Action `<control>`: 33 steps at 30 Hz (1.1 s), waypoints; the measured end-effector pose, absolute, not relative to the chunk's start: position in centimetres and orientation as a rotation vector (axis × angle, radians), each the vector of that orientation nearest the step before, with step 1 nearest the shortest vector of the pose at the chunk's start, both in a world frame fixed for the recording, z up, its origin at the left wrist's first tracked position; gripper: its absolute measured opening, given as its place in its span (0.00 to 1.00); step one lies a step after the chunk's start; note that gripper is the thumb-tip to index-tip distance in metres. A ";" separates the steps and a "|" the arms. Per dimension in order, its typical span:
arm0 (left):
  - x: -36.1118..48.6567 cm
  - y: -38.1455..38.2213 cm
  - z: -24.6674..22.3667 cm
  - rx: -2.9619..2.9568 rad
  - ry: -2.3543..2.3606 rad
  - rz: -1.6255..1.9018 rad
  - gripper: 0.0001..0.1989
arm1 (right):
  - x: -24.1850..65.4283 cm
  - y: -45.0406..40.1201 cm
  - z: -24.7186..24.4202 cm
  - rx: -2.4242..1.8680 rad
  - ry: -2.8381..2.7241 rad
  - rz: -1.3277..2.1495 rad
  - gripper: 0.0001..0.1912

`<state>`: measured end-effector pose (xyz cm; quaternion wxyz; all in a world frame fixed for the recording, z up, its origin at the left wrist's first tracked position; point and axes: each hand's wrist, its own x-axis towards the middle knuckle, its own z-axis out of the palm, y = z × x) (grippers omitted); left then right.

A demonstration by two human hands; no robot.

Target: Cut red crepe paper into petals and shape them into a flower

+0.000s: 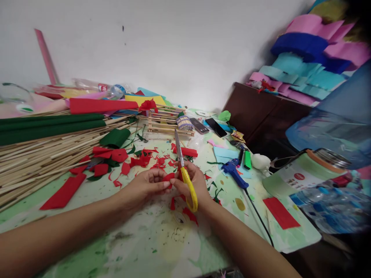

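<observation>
Near the middle of the view, my left hand [149, 186] pinches a small red piece [168, 177] between thumb and fingers. My right hand [193, 181] meets it from the right, its thumb and a fingertip at the same red piece. Yellow-handled scissors [188, 185] rest in my right hand, blades pointing away toward the back of the table. Red scraps [142, 159] lie scattered just beyond both hands, and more lie beneath them.
Thin sticks [58, 154] and green rolls [52, 125] cover the left side. A stick frame [162, 125] stands behind. At right are a blue glue gun [236, 173], its cord, two phones [216, 127], a green flask [298, 173] and a red strip [281, 213].
</observation>
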<state>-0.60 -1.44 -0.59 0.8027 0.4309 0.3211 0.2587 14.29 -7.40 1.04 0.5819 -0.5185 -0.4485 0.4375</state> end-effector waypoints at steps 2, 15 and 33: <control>-0.6 -1.4 -0.6 0.943 0.673 0.532 0.11 | 14.3 -7.4 1.0 -1.200 -1.043 1.015 0.19; -0.8 -1.1 -0.2 0.873 0.714 0.606 0.05 | 14.8 -7.3 0.4 -1.305 -1.162 0.789 0.21; -0.7 0.5 2.4 0.513 0.643 1.073 0.11 | 14.8 -8.5 1.6 -1.869 -1.881 0.145 0.28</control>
